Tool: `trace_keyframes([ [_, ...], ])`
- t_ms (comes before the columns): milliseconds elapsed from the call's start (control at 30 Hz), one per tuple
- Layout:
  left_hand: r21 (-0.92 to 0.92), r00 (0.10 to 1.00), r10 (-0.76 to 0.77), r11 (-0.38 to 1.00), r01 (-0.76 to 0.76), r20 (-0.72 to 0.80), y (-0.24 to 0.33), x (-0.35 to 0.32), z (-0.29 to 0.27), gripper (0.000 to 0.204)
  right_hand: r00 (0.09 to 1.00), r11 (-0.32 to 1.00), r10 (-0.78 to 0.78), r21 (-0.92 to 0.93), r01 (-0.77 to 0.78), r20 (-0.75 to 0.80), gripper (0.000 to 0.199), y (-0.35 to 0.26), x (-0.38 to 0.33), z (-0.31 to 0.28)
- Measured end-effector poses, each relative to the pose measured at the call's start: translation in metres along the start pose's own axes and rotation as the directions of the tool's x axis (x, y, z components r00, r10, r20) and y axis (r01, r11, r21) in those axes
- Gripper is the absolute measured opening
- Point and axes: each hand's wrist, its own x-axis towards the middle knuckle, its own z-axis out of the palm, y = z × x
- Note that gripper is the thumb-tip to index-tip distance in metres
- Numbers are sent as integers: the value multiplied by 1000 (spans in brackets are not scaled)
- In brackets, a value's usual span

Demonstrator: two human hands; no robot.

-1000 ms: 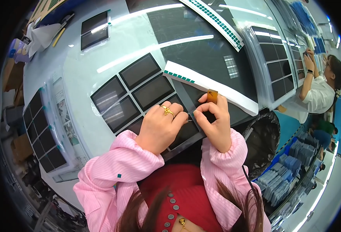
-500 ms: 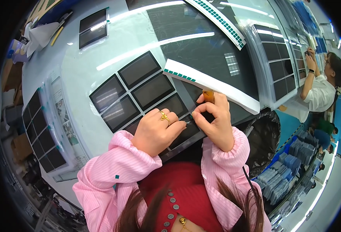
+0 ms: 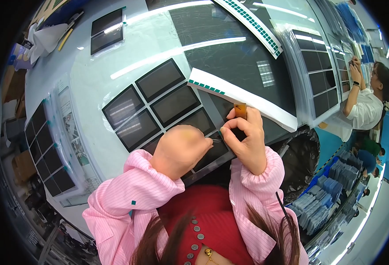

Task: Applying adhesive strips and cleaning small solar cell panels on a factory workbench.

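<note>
Several dark rectangular panels [image 3: 175,104], glossy and black-bordered, lie in two slanting columns on the worktable [image 3: 90,79] in front of you, separated by narrow pale gaps; ceiling light glints on those at the left, and the nearest are partly covered by your left hand. Beside their upper right corner begins a long white strip [image 3: 254,103], smooth and slightly curved, slanting down past your right hand, with a row of small green squares [image 3: 206,87] along the lower edge of its left end. Your left hand [image 3: 181,150], back upward and blurred over the knuckles, reaches over the panels, fingertips pointing right; whether it pinches the thin, shiny sliver [image 3: 216,141] at its fingertips you cannot tell. Your right hand [image 3: 246,139] faces it, index finger bent to meet the thumb. An amber film tab [image 3: 240,110] bearing a dark mark sits across another curled finger. Smallest, a green tab [image 3: 221,131] is pinched between your right thumb and index finger, just above the panels.
</note>
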Motion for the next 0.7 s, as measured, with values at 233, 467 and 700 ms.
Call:
trace_keyframes([
  [233,-8,1000,4,1000,-4,2,-1,-1,0,20,1000,999,-27,-38,27,-13,11,0,0,2],
  [467,-23,995,60,998,-58,80,-7,-5,-8,21,998,989,-67,-129,66,-2,15,-3,4,3],
  [700,56,993,66,996,-71,93,-6,-5,-11,30,997,988,-71,-135,70,-6,16,1,4,7],
])
